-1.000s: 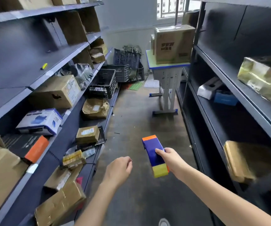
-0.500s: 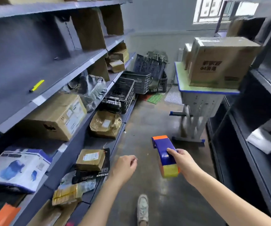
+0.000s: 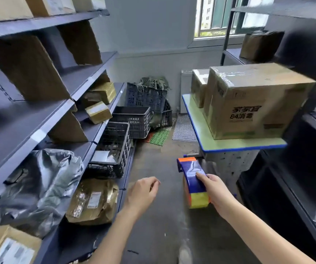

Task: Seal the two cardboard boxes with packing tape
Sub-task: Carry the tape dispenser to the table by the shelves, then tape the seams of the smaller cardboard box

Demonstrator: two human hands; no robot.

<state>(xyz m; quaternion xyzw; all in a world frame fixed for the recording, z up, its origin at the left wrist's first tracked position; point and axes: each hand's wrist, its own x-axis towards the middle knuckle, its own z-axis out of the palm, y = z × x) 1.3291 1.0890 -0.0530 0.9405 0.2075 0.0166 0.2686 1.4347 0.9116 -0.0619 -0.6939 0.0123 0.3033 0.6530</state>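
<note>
Right hand (image 3: 215, 191) fingers are wrapped round a blue and orange tape dispenser (image 3: 193, 181), low centre of the frame, yellowish roll at its near end. Left hand (image 3: 141, 193) holds nothing, fingers loosely curled, hanging over the aisle floor. The two cardboard boxes sit on a green-topped desk (image 3: 227, 144) at centre right: the big box (image 3: 248, 103) in front, the smaller box (image 3: 199, 86) tucked behind it. Big one has some clear tape glinting on its top corner, but honestly can't tell if either is properly sealed. I'd say taping hasn't started; dispenser is well short of both.
</note>
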